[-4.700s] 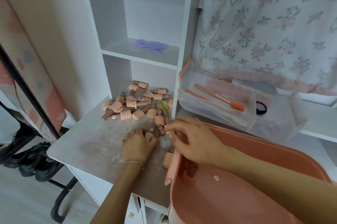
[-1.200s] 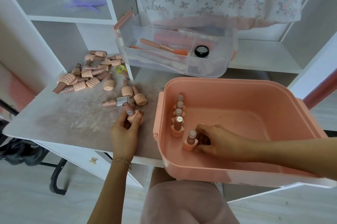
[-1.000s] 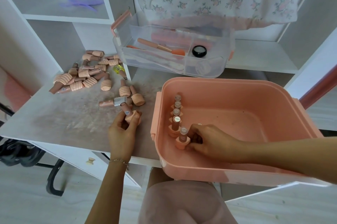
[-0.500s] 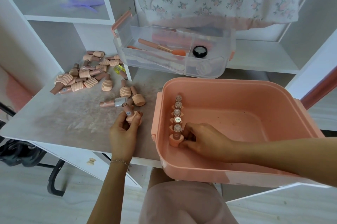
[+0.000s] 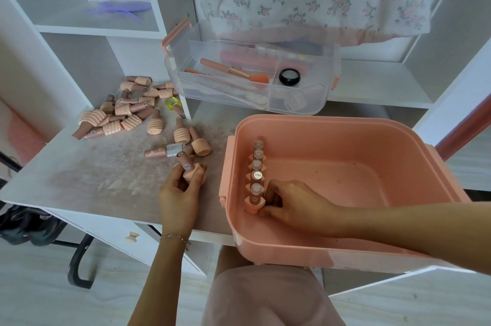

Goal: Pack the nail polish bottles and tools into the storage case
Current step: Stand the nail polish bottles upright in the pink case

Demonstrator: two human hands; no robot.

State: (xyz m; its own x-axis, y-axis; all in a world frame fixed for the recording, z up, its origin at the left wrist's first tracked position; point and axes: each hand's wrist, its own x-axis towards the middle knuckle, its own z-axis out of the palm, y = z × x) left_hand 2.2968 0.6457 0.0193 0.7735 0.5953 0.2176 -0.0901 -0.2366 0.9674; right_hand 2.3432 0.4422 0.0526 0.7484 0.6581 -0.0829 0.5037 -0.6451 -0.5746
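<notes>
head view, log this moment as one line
right hand: setting bottle in pink case | left hand: holding next bottle | row: five upright

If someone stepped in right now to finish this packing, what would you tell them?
Left hand grips one bottle over the table. Right hand holds the nearest bottle of an upright row of five along the left wall of the pink case.
Done: those five bottles.
Left: the held bottle, the loose pile on the table, and the clear tool tray behind the case.
</notes>
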